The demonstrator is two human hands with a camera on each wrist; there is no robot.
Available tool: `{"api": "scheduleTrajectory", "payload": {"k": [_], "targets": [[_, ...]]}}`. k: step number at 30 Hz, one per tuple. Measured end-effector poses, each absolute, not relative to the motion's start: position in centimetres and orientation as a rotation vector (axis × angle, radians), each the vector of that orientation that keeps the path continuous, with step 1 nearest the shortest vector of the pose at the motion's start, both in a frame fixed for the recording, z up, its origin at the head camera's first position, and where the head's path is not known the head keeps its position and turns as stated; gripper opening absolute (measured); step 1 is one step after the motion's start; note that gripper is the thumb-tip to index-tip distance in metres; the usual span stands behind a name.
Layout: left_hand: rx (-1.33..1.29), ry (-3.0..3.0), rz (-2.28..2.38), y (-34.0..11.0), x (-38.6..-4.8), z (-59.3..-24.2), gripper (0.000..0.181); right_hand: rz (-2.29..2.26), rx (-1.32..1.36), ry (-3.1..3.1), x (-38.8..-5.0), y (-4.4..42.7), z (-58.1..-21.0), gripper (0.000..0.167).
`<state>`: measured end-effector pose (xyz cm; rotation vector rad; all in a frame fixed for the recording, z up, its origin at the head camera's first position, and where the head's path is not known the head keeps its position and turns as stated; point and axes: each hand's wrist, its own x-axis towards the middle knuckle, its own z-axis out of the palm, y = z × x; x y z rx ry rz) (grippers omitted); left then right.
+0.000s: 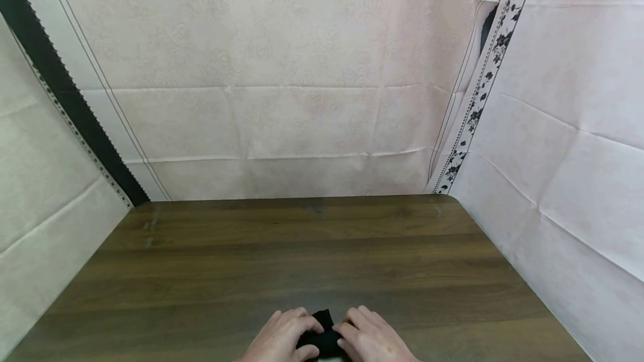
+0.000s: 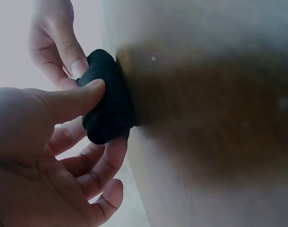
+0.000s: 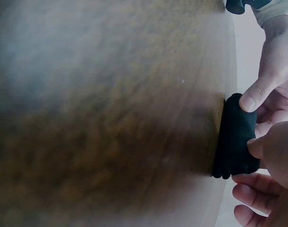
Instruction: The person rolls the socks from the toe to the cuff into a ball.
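Note:
A black cloth bundle (image 1: 326, 342), rolled or folded thick, lies at the table's near edge between the two hands. The left hand (image 1: 289, 335) grips its left end, and the right hand (image 1: 373, 337) grips its right end. In the left wrist view the left thumb presses on top of the black cloth (image 2: 106, 97) with fingers curled beneath it. The right wrist view shows both thumbs on the roll (image 3: 236, 139), whose layered folds show at its lower end. A small flap of the cloth sticks up beyond the hands in the head view.
The brown wooden table (image 1: 297, 256) stretches away from the hands. Pale creased cloth sheets (image 1: 302, 82) hang behind it and along both sides, with a dark band (image 1: 70, 82) at left and a floral border (image 1: 483, 94) at right.

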<state>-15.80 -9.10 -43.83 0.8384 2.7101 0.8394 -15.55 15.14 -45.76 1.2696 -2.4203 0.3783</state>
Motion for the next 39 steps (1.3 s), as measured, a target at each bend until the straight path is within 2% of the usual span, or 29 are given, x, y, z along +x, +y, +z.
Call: {"api": "scheduleTrajectory", "payload": {"k": [7,23,32,39], "targets": [[0.96,2.784,0.778,-9.1,-15.69,-43.91,0.016,0.422,1.274,-2.365,-15.49,15.22,-45.78,0.024],[0.891,2.728,0.774,-9.25,-15.78,-43.91,0.018,0.348,1.301,-2.368,-15.56,15.19,-45.83,0.033],[0.904,2.727,1.026,-9.3,-15.13,-44.04,0.022,0.294,1.301,-2.388,-15.62,15.23,-45.7,0.03],[0.965,2.756,0.95,-9.11,-15.21,-44.04,0.03,0.344,1.313,-2.496,-15.6,15.3,-45.46,0.023]]}}
